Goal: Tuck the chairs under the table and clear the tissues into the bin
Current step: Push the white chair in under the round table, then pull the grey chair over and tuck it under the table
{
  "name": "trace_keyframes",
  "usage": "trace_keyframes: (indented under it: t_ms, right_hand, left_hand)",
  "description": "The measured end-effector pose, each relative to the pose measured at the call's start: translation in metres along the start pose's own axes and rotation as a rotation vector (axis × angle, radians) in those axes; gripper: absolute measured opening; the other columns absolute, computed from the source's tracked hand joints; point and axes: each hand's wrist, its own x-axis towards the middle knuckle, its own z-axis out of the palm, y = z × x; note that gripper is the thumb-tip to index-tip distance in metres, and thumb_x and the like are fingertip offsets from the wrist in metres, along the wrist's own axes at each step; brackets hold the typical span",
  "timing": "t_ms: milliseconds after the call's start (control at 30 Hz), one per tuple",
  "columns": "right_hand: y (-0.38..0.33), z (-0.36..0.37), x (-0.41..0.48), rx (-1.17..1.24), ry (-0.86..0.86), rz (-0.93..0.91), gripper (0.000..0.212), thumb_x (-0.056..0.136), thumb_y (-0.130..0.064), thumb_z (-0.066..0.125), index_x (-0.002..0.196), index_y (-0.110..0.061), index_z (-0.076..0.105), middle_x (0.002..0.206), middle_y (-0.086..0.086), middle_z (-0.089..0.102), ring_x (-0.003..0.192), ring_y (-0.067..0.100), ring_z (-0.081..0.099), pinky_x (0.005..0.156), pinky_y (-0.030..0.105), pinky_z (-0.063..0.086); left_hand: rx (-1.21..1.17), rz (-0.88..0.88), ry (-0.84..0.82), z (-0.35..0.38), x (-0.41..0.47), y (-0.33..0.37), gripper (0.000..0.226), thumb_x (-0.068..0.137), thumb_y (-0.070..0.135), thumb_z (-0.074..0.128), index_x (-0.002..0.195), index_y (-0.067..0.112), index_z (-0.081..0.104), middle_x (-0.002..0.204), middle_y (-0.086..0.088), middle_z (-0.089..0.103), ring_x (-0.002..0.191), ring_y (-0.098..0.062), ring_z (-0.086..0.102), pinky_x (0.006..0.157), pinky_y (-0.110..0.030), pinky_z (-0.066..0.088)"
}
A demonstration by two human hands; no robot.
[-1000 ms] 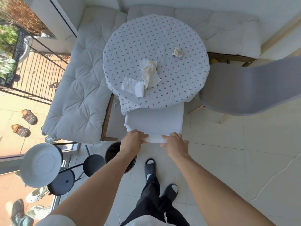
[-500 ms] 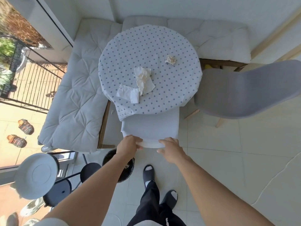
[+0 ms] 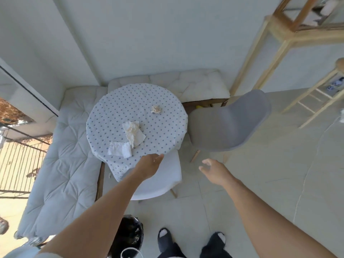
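A round table (image 3: 115, 112) under a dotted cloth holds three tissues: a flat white tissue (image 3: 120, 151), a stained crumpled tissue (image 3: 133, 132) and a small balled tissue (image 3: 156, 109). The white chair (image 3: 163, 181) sits partly under the table's near edge. The grey chair (image 3: 229, 121) stands to the table's right, pulled out. My left hand (image 3: 149, 164) hovers open above the white chair's back, near the cloth's edge. My right hand (image 3: 214, 170) is open over the floor, empty. The black bin (image 3: 128, 235) stands on the floor by my left arm.
Quilted white bench cushions (image 3: 61, 164) wrap the table's left and far sides. Wooden shelving (image 3: 290, 34) rises at the right. A railing (image 3: 18, 161) lies at the far left. My feet in dark slippers (image 3: 189, 241) stand on pale tiles.
Both hands have let go of the white chair's back and lifted apart. The view has pulled back and tilted up, showing more wall and the shelving.
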Motion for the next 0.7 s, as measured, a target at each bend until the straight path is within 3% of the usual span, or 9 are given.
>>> trace_keyframes:
  t_ms: [267, 367, 467, 500, 600, 700]
  right_hand:
    - [0.064, -0.107, -0.009, 0.053, 0.168, -0.013, 0.05, 0.103, -0.036, 0.06, 0.146, -0.012, 0.055, 0.151, 0.008, 0.057, 0.139, 0.024, 0.053, 0.108, 0.028, 0.039]
    - [0.103, -0.152, -0.012, 0.08, 0.211, -0.016, 0.05, 0.102, -0.038, 0.06, 0.146, -0.015, 0.055, 0.15, 0.006, 0.058, 0.138, 0.023, 0.054, 0.107, 0.03, 0.041]
    - [0.145, -0.195, -0.014, 0.097, 0.244, -0.008, 0.051, 0.101, -0.042, 0.059, 0.147, -0.02, 0.055, 0.149, 0.005, 0.059, 0.136, 0.024, 0.055, 0.106, 0.033, 0.042]
    - [0.161, -0.21, -0.016, 0.098, 0.254, -0.004, 0.052, 0.101, -0.042, 0.058, 0.147, -0.02, 0.055, 0.149, 0.005, 0.059, 0.136, 0.025, 0.055, 0.106, 0.033, 0.042]
    - [0.205, -0.253, -0.022, 0.096, 0.291, -0.007, 0.053, 0.101, -0.041, 0.058, 0.147, -0.016, 0.055, 0.149, 0.006, 0.058, 0.138, 0.027, 0.053, 0.108, 0.033, 0.041]
    - [0.244, -0.289, -0.028, 0.1, 0.334, -0.001, 0.051, 0.101, -0.039, 0.059, 0.146, -0.014, 0.056, 0.149, 0.008, 0.059, 0.137, 0.026, 0.055, 0.107, 0.031, 0.041]
  left_hand:
    - [0.071, 0.087, 0.06, 0.012, 0.018, 0.106, 0.064, 0.108, 0.059, 0.035, 0.115, 0.009, 0.074, 0.112, -0.009, 0.078, 0.107, -0.029, 0.071, 0.092, -0.039, 0.05]
    - [0.053, 0.101, 0.06, 0.036, 0.016, 0.157, 0.056, 0.107, 0.059, 0.04, 0.125, 0.015, 0.071, 0.116, 0.0, 0.073, 0.108, -0.022, 0.065, 0.09, -0.033, 0.045]
    - [0.022, 0.113, 0.033, 0.066, 0.015, 0.204, 0.041, 0.103, 0.062, 0.049, 0.113, 0.026, 0.066, 0.109, 0.003, 0.065, 0.099, -0.02, 0.059, 0.086, -0.032, 0.047]
    - [0.028, 0.117, 0.023, 0.077, 0.016, 0.219, 0.044, 0.101, 0.065, 0.05, 0.111, 0.025, 0.065, 0.11, 0.0, 0.068, 0.101, -0.022, 0.062, 0.087, -0.031, 0.049]
    - [0.049, 0.12, 0.029, 0.105, 0.018, 0.266, 0.07, 0.095, 0.074, 0.05, 0.143, 0.024, 0.062, 0.138, -0.004, 0.07, 0.129, -0.027, 0.064, 0.109, -0.042, 0.048]
    - [0.097, 0.133, 0.021, 0.13, 0.022, 0.309, 0.082, 0.09, 0.083, 0.048, 0.149, 0.027, 0.057, 0.146, -0.001, 0.066, 0.135, -0.025, 0.06, 0.117, -0.045, 0.045]
